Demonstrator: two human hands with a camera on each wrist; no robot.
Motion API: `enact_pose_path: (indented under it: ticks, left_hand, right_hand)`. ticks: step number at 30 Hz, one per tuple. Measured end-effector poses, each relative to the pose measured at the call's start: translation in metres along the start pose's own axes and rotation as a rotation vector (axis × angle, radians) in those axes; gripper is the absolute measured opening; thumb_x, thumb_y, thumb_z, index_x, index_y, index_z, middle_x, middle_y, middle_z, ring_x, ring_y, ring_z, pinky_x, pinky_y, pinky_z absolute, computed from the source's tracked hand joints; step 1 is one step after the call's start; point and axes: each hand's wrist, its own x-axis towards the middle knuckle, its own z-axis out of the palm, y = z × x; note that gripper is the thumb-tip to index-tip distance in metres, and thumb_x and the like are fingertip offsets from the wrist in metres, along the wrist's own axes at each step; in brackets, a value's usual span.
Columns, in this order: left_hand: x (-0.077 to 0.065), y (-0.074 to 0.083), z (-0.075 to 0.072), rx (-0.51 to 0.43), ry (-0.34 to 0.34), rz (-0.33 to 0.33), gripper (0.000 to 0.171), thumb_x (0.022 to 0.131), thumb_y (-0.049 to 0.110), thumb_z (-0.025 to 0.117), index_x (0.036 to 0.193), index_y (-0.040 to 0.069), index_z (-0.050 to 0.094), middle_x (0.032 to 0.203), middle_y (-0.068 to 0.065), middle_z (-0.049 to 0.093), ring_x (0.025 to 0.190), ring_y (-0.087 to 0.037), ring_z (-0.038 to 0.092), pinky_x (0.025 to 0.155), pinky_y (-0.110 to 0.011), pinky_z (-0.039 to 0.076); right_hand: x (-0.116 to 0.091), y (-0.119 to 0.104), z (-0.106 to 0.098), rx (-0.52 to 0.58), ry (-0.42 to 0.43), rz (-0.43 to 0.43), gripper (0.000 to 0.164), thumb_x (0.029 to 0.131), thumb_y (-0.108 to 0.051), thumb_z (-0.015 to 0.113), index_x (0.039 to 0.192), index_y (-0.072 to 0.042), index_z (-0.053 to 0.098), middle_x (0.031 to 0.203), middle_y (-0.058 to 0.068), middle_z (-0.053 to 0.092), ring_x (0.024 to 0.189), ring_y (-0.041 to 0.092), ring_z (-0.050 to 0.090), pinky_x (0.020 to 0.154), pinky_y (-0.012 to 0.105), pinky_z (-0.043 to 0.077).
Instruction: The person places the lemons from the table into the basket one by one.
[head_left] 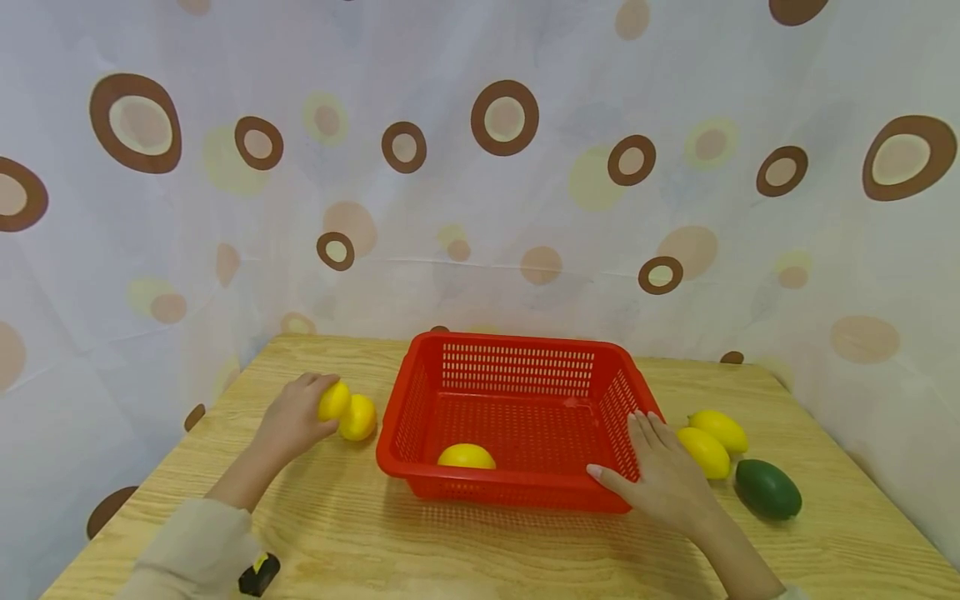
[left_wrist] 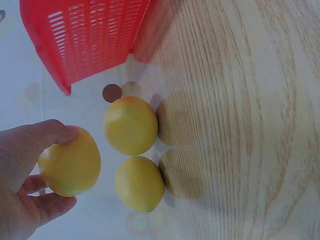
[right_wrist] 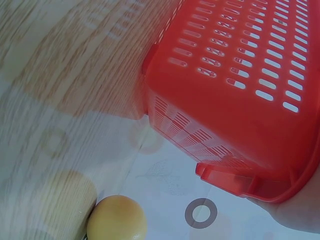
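My left hand pinches a yellow lemon between thumb and fingers, above the table to the left of the red basket. Two more lemons sit side by side in the left wrist view, an upper lemon and a lower lemon; in the head view the held one partly covers them. Inside the basket, near its front left, lies one lemon. With fingers straight, my right hand rests on the basket's right rim, its thumb by the near corner.
Right of the basket lie two lemons, a far one and a nearer one, beside a dark green oval fruit. A small black object lies near my left sleeve. A patterned curtain hangs behind the wooden table.
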Motion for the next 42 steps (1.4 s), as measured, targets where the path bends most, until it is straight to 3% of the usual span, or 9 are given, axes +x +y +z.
enact_pose_path:
  ticks: [42]
  left_hand:
    - [0.026,0.035,-0.004,-0.063,0.027,0.031,0.054,0.074,0.009,0.071,0.124,-0.004,0.053,0.118,-0.025,0.056,0.102,-0.041,0.055,0.081,-0.052,0.05]
  right_hand:
    - [0.001,0.002,0.001,-0.001,0.005,-0.005,0.097,0.083,-0.064,0.048,0.138,0.014,0.028,0.146,0.031,0.027,0.135,0.048,0.022,0.108,0.061,0.023]
